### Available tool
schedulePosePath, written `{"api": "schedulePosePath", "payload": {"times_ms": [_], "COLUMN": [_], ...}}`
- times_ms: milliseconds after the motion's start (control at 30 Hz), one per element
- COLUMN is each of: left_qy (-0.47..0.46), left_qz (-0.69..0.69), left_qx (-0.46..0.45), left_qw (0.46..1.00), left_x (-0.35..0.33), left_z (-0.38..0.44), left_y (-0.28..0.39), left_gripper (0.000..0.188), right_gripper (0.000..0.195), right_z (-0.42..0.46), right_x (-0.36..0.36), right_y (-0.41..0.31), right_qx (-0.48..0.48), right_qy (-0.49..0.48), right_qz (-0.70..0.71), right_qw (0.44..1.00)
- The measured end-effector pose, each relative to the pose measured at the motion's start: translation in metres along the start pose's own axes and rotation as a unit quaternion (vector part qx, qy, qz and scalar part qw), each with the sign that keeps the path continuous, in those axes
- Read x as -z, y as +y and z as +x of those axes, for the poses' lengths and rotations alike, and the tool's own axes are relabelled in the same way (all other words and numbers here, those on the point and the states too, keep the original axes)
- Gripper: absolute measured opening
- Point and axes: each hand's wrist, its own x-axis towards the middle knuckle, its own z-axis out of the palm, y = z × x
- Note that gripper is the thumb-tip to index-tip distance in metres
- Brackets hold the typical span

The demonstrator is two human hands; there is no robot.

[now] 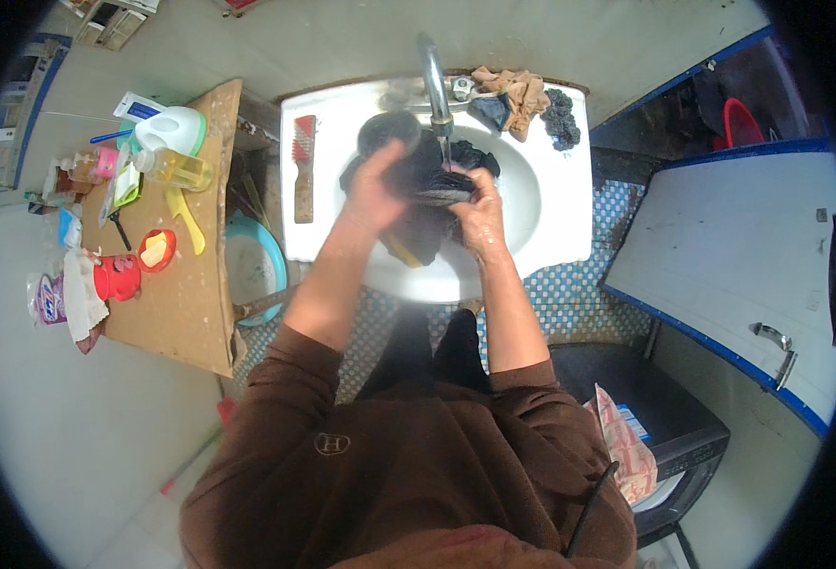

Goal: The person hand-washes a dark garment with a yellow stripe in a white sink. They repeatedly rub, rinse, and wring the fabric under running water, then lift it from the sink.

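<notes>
Water runs from the chrome faucet (433, 85) over a dark wet cloth (443, 188) held between my two hands above the white washbasin (524, 185). My left hand (382, 181), blurred, is closed on the cloth's left part, with a rounded dark bulge of fabric above the fingers. My right hand (480, 213) grips its right edge by the stream, thumb towards me. More dark fabric (476, 156) lies in the bowl behind. Below the left hand hangs dark fabric with a yellow strip (403, 250).
A red-bristled brush (304, 171) lies on the basin's left rim; tan cloths (517, 96) and a dark scrubber-like bundle (561, 119) lie at its back right. Left stands a cardboard-topped table (176, 306) with bottles and a red mug (117, 277). A blue basin (275, 263) sits beneath.
</notes>
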Motion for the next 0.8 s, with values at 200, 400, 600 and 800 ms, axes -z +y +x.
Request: {"api": "schedulePosePath", "payload": {"times_ms": [200,400,600,800], "left_qy": [0.023,0.091,0.043,0.078], "left_qz": [0.368,0.438,0.262,0.243], "left_qx": [-0.147,-0.076,-0.190,-0.204], "left_qw": [0.918,0.891,0.945,0.945], "left_x": [0.008,0.012,0.048,0.051], "left_z": [0.004,0.010,-0.002,-0.019], "left_y": [0.012,-0.005,-0.031,-0.045], "left_gripper": [0.044,0.060,0.042,0.034], "right_gripper": [0.040,0.054,0.083,0.115], "right_z": [0.000,-0.021,-0.057,-0.027], "right_x": [-0.008,-0.013,0.003,-0.022], "right_y": [-0.032,-0.037,-0.030,0.057], "right_qx": [0.195,0.218,-0.323,-0.051], "right_qy": [-0.019,0.026,-0.427,-0.090], "right_qz": [-0.087,-0.476,-0.117,0.514], "right_qw": [0.977,0.852,0.837,0.851]}}
